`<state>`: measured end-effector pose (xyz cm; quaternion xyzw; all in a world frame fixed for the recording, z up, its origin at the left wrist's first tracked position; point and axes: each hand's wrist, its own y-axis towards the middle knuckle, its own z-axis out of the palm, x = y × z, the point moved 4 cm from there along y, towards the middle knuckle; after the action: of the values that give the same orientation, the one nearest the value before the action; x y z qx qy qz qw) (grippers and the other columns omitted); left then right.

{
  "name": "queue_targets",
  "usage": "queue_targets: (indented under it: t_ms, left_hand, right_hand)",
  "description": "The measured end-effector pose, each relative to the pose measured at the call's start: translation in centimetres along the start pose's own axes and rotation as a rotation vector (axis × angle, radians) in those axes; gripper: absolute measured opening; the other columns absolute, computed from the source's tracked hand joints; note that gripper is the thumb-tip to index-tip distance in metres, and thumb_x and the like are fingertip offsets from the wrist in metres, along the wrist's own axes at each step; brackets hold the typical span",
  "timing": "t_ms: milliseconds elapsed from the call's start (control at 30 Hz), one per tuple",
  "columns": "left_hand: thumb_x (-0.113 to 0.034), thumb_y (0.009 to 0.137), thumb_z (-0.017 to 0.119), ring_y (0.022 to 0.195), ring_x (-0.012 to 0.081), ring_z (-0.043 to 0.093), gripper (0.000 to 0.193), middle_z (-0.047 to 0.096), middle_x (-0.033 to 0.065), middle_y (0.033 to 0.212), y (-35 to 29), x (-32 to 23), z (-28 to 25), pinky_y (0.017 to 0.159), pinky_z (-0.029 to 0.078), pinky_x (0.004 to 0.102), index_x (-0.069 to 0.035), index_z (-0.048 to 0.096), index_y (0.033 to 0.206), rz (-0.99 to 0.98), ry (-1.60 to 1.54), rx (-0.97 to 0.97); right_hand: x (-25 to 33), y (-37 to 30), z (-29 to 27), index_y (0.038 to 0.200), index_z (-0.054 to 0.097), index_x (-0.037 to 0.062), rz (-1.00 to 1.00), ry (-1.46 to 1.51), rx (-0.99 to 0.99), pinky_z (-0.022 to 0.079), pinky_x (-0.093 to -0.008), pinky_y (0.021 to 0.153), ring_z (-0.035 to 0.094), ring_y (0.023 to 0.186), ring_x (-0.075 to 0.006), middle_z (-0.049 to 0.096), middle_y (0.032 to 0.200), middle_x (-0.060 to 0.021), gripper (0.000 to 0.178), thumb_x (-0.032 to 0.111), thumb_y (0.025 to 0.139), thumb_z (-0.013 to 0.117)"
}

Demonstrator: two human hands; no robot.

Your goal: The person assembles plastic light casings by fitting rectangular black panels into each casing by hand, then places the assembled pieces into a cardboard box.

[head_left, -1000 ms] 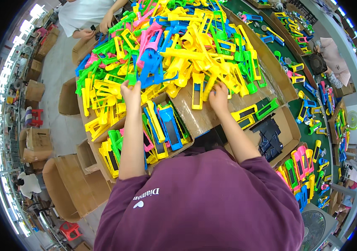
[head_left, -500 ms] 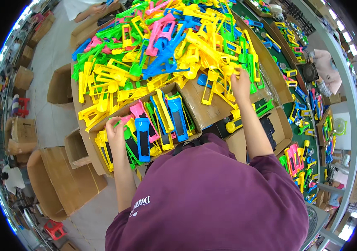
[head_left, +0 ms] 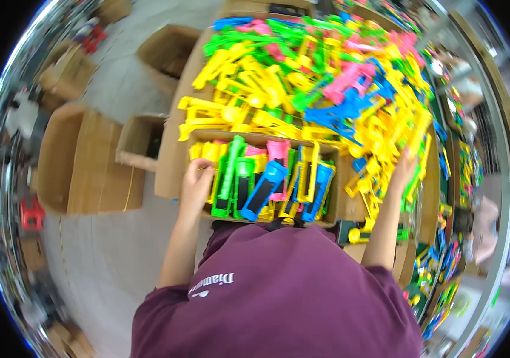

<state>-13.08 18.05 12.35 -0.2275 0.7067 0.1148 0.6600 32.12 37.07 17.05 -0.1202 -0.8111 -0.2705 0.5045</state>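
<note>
A cardboard box (head_left: 267, 138) in front of me holds a row of long plastic frames in green, blue, yellow and pink, several with dark panels. At its left end is my left hand (head_left: 199, 176), fingers bent together beside yellow frames; what they pinch, if anything, is hidden. A green frame (head_left: 229, 168) and a tilted blue frame (head_left: 265, 190) rise out of the row. My right hand (head_left: 404, 170), blurred, is closed round the lower end of a long yellow plastic piece (head_left: 420, 128) at the right side of the big pile.
A large heap of loose coloured plastic pieces (head_left: 338, 77) covers the cardboard beyond the box. Brown cartons (head_left: 96, 161) stand on the floor at left, with a red stool (head_left: 31, 213) nearby. Along the right runs a bench with more pieces, where a person (head_left: 483, 230) is.
My view has turned, so pile and box sit farther right. My left hand has shifted to the box's left end, and green frames now show upright there. My right hand has taken hold of a yellow piece.
</note>
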Motion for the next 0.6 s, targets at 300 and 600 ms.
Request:
queue_targets:
  t_ms: [300, 600]
  left_hand:
    - [-0.028, 0.092, 0.038, 0.097, 0.0149, 0.050, 0.037, 0.050, 0.0083, 0.109, -2.3, -5.1, 8.6, 0.082, 0.041, 0.0278, -0.003, 0.036, 0.120, 0.069, -0.441, 0.408]
    - [-0.028, 0.088, 0.045, 0.058, 0.0171, 0.057, 0.032, 0.056, 0.0085, 0.079, 1.4, -0.1, -4.2, 0.053, 0.049, 0.0264, -0.003, 0.043, 0.109, -0.219, -0.607, -0.234]
  right_hand:
    - [15.1, -22.1, 10.4, 0.107, 0.044, 0.0017, 0.395, 0.444, 1.142, 0.047, -0.0261, 0.055, 0.057, 0.059, -0.0158, 0.055, 0.080, -0.0109, 0.039, 0.036, 0.091, 0.035]
    - [14.0, -24.9, 13.4, 0.109, 0.045, 0.0002, 0.318, 0.351, 1.321, 0.046, -0.0267, 0.066, 0.056, 0.072, -0.0163, 0.059, 0.087, -0.0108, 0.036, 0.030, 0.093, 0.031]
